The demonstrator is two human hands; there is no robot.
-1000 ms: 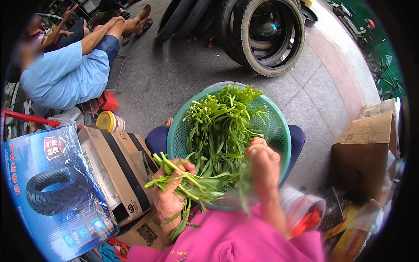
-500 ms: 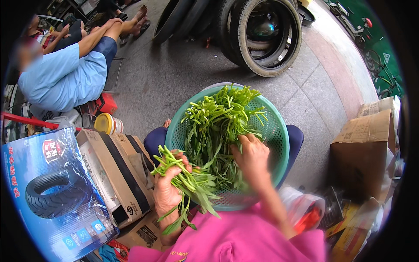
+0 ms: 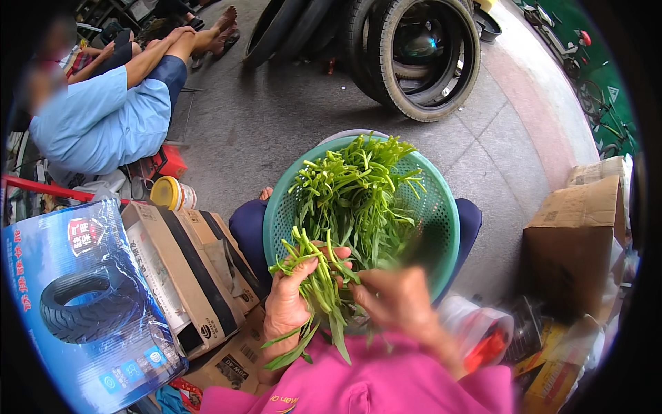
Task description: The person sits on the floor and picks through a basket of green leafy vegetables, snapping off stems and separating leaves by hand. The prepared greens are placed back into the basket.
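Grey paving [image 3: 493, 148] spreads outward underfoot. The left hand [image 3: 285, 303] is curled round a bunch of greens [image 3: 322, 277]; the blurred right hand [image 3: 400, 298] is bent beside it, whether pinching I can't tell. Heaped greens [image 3: 358, 186] sit in the green colander [image 3: 452, 221] beyond. Red characters [image 3: 21, 270] label the blue carton [image 3: 96, 238], left.

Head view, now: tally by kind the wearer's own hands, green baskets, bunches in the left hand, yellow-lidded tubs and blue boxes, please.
Own hands: 2 (left hand, right hand)
Green basket: 1
Held bunch: 1
Yellow-lidded tub: 1
Blue box: 1
Total: 6
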